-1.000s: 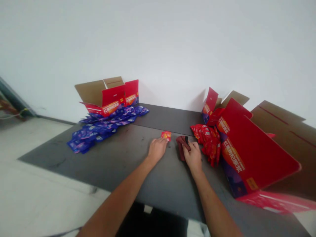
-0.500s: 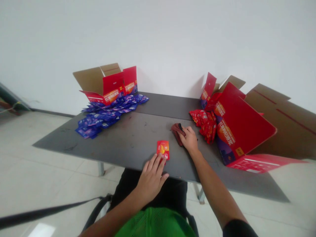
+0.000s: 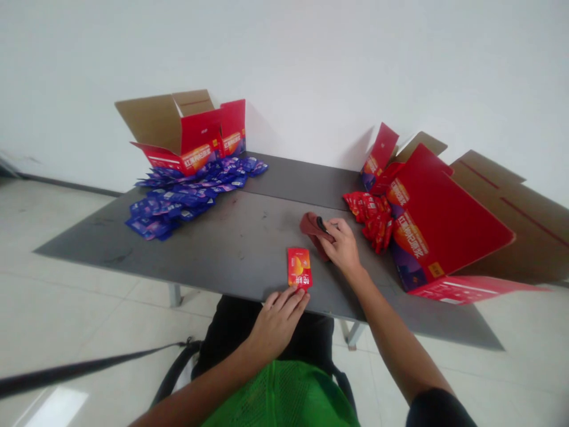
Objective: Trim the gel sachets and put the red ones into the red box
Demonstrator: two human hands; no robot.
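- Left grip (image 3: 279, 325): fingers at the lower edge of a flat red-and-orange foil sachet (image 3: 299, 268). Can't tell whether it's pinched or only touched; no clear clench.
- That sachet lies print-up on the desk, near the front edge, apart from both piles, seemingly set out alone for handling.
- Right grip (image 3: 343, 249): clenched on a bunched dark red cloth (image 3: 312, 230), pressing it towards the dark grey metal-legged desk (image 3: 240, 255). A small black object (image 3: 322, 225) pokes from the folds; too small to identify.
- Far left: loose heap of flat blue-purple sachets (image 3: 171, 203) in front of an open red-printed cardboard carton (image 3: 189, 133). The carton's lower panel matches their colour, so stock looks kept beside its box.
- Far right: loose heap of red sachets (image 3: 371, 222) against a second red-printed carton (image 3: 444, 210), tilted with flaps spread, brown cardboard sheet (image 3: 498, 204) behind.
- Green mesh garment (image 3: 284, 397) and black strap (image 3: 89, 369) show below the desk; the strap runs towards the person's lap.
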